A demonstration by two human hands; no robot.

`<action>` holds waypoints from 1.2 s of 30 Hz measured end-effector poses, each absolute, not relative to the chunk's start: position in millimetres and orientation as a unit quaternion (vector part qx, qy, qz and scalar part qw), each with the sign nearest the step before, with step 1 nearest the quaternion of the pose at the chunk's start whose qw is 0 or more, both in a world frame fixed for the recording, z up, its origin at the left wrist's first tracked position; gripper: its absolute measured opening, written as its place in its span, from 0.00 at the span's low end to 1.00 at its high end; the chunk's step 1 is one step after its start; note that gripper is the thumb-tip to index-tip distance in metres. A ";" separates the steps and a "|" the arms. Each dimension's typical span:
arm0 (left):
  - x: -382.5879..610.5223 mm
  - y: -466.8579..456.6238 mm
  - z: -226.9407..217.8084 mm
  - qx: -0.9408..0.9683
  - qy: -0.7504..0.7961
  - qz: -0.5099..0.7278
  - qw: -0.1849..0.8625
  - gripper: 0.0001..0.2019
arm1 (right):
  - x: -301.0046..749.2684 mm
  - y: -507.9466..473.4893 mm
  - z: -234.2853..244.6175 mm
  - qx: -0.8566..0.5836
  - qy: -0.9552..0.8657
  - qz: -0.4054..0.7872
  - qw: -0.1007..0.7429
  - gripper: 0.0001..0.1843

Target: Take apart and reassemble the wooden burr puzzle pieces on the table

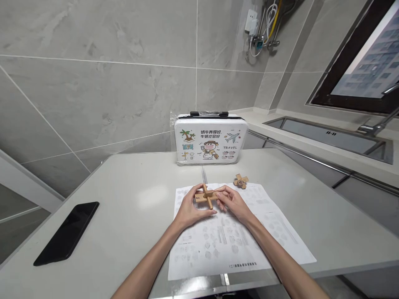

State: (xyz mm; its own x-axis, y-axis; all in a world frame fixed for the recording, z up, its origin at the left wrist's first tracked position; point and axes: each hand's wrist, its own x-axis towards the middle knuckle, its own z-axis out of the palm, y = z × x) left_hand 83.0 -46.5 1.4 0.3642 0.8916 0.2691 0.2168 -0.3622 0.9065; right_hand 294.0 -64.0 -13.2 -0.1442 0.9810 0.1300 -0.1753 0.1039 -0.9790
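Both my hands hold a wooden cross-shaped puzzle (206, 195) just above a printed instruction sheet (237, 245) on the grey table (131, 199). My left hand (190, 207) grips its left end, fingers curled round the bar. On the right end, the fingers of my right hand (232, 201) pinch the wood. A second, smaller wooden burr puzzle (241, 181) lies on the sheet's far edge, a short way beyond my right hand.
A white tin case (211, 140) with cartoon travel pictures stands at the back of the table against the tiled wall. A black phone (67, 231) lies face down at the left. A sink (330, 135) and tap sit on the counter to the right.
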 end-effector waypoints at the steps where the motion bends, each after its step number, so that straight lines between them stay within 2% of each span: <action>1: 82.7 -46.4 1.8 0.718 0.384 0.407 0.414 0.46 | 294.0 -63.9 -13.1 -0.387 -0.521 0.547 0.528 0.23; 9: 84.9 -48.8 4.5 0.727 0.391 0.402 0.397 0.43 | 291.3 -62.6 -17.7 -0.387 -0.509 0.540 0.547 0.21; 14: 82.8 -49.1 4.0 0.731 0.378 0.388 0.414 0.47 | 291.7 -64.3 -18.6 -0.371 -0.522 0.568 0.517 0.21; 18: 81.7 -48.4 3.7 0.742 0.369 0.406 0.385 0.48 | 291.8 -63.4 -17.2 -0.370 -0.519 0.570 0.520 0.21; 24: 84.6 -50.0 2.0 0.752 0.323 0.409 0.404 0.22 | 288.7 -60.7 -17.4 -0.378 -0.500 0.558 0.543 0.23; 27: 86.3 -51.5 1.7 0.743 0.335 0.425 0.394 0.14 | 288.6 -57.5 -20.7 -0.391 -0.479 0.541 0.571 0.24; 31: 85.8 -48.5 1.5 0.726 0.366 0.446 0.374 0.13 | 292.8 -51.1 -28.3 -0.413 -0.430 0.512 0.619 0.24; 36: 76.1 -33.3 -2.8 0.704 0.487 0.446 0.262 0.18 | 298.2 -47.0 -33.6 -0.424 -0.394 0.500 0.644 0.25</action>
